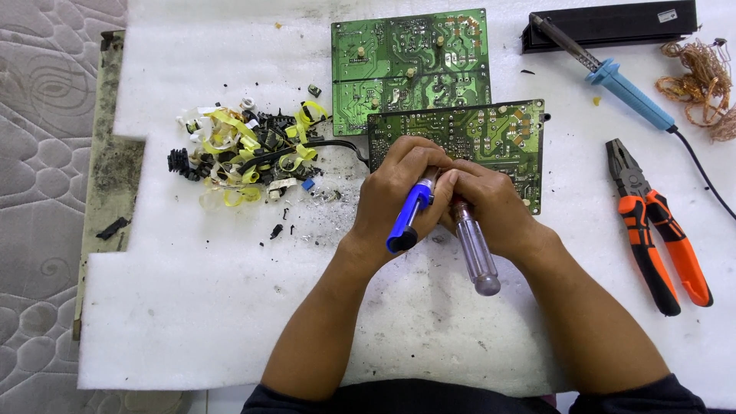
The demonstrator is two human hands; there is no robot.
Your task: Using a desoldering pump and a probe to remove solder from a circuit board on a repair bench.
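Hands meet over the nearer green circuit board (491,146), which lies on a white foam sheet (192,307) with a second circuit board (410,65) just beyond it. The left hand (399,188) is closed around a blue pump tool (409,218), its tip hidden among the fingers at the board's near edge; the right hand (487,203) grips a screwdriver with a clear handle (475,253), the handle pointing back toward the person. To the left of the nearer board sits a heap of stripped parts (245,157), yellow tape, black pieces and a black cable, which suggests much has already come off. Both boards remain covered in solder joints, so plenty appears left to do. To the right of the board lie a blue soldering iron (629,92), orange pliers (655,230) and a tangle of copper wire (701,84).
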